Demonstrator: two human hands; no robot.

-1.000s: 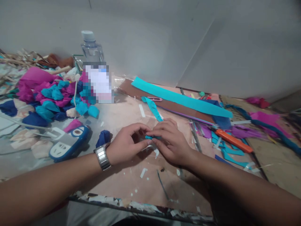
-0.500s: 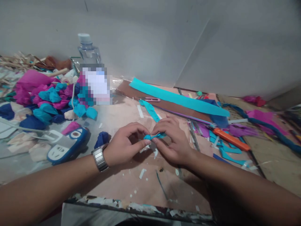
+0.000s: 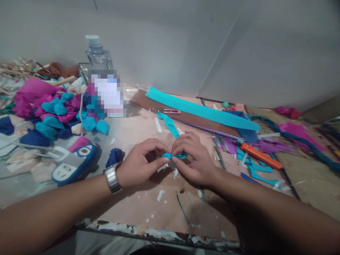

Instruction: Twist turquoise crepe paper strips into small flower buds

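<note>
A thin turquoise paper strip (image 3: 174,155) is pinched between the fingertips of both hands over the pink tabletop (image 3: 148,134). My left hand (image 3: 140,164), with a metal watch on its wrist, holds the strip's curled left end. My right hand (image 3: 195,161) grips the other end, and the strip runs on behind it toward the back. Both hands are closed in a pinch and rest close together, fingertips touching.
A pile of crumpled pink, turquoise and dark blue paper (image 3: 53,113) lies at the left by a water bottle (image 3: 99,63). A blue-and-white tool (image 3: 75,164) lies near my left forearm. A long turquoise strip (image 3: 202,111), an orange cutter (image 3: 261,156) and paper scraps lie at the right.
The hands lifted slightly and the strip's left end now shows as a small curled roll between the fingertips. The view shifted a little to the right.
</note>
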